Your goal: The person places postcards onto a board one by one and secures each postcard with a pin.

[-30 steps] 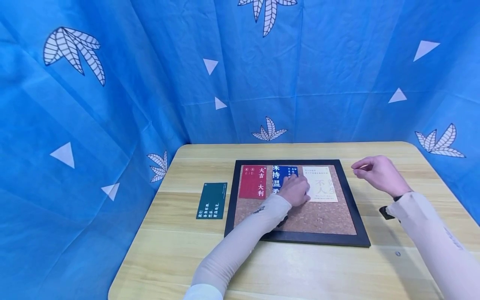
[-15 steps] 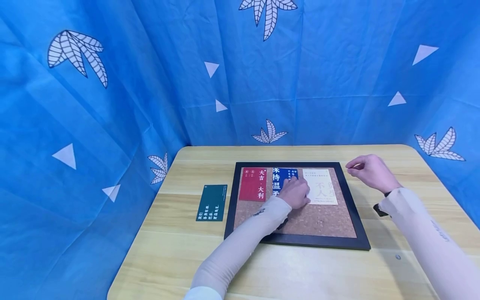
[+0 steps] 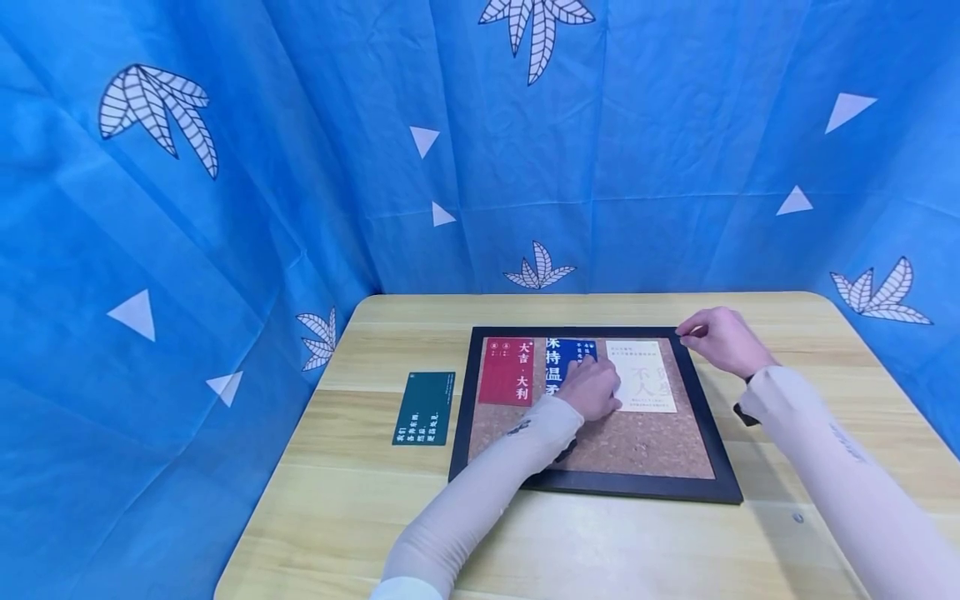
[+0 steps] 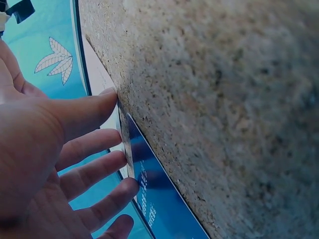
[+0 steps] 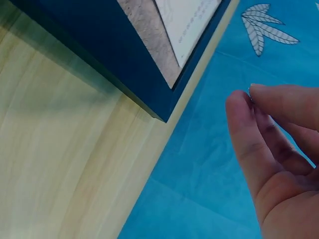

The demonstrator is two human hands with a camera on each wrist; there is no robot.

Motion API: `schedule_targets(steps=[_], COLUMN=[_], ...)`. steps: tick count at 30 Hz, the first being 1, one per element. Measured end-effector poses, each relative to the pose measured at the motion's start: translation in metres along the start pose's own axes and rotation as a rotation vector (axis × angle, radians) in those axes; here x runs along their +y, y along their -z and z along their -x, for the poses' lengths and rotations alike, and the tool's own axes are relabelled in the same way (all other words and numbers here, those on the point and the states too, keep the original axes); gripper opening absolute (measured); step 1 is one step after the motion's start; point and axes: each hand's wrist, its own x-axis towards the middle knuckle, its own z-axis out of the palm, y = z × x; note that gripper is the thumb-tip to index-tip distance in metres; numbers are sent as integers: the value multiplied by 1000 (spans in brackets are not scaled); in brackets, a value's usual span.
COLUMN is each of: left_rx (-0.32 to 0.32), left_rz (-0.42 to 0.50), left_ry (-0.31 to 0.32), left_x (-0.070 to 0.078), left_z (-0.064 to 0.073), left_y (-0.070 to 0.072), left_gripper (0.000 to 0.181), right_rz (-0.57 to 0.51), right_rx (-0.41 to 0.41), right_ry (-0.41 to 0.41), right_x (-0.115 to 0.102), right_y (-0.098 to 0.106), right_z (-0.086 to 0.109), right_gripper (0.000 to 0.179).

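Note:
A black-framed cork board (image 3: 637, 454) lies on the table, bearing a red card (image 3: 507, 372), a blue card (image 3: 558, 354) and a cream card (image 3: 643, 375), all printed with characters. My left hand (image 3: 588, 390) rests over the gap between the blue and cream cards. In the left wrist view, the thumb (image 4: 94, 110) touches the cream card's edge and the other fingers reach toward the blue card (image 4: 164, 194). Near the board's far right corner, my right hand (image 3: 716, 340) brings thumb and index finger together on a tiny pale pin, mostly hidden by the fingertips (image 5: 259, 92).
Left of the board, a dark green card (image 3: 423, 408) lies on the wooden table (image 3: 337, 500). A small round clear thing (image 3: 798, 517) sits on the table at the right. Behind the table hangs a blue curtain (image 3: 450, 167) with leaf prints.
My right hand has moved left, from beside the board to its far right corner, fingertips still together. The left hand has stayed on the cards.

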Motion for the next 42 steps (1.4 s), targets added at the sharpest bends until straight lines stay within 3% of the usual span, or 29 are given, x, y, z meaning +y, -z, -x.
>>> schedule_targets(steps=[15, 42], left_rx=[-8, -29], left_rz=[-15, -14], left_ry=[-2, 4], left_x=[-2, 0], left_z=[1, 1], left_y=[7, 4], left_gripper=[17, 17], right_rz=[106, 176], right_rx=[-20, -154], right_ry=[114, 40], right_x=[0, 12], right_y=[-15, -38], right_z=[-29, -46], right_gripper=[13, 19])
